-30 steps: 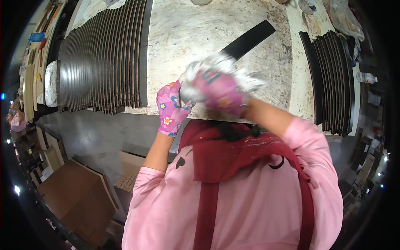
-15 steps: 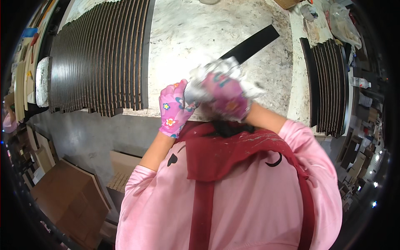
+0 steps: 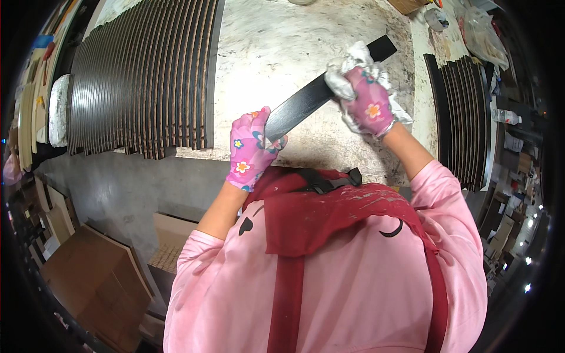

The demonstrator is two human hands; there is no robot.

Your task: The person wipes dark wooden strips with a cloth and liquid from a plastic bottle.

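Note:
A flat black strip lies slanted across the worktable, its near end toward me and its far end up to the right. My left hand, in a pink flowered glove, grips the near end between thumb and fingers. In a matching glove, my right hand is closed on a crumpled white cloth. The cloth rests against the strip toward its far end and covers part of it. The strip's face looks shiny near my left hand.
Many dark strips stand in a long row on the left of the pale, stained worktable. A smaller row of dark strips is on the right. A plastic bag lies at the far right. Cardboard boxes stand on the floor.
My right hand has moved with the cloth up and to the right along the strip, uncovering its near part. The left hand stays at the near end.

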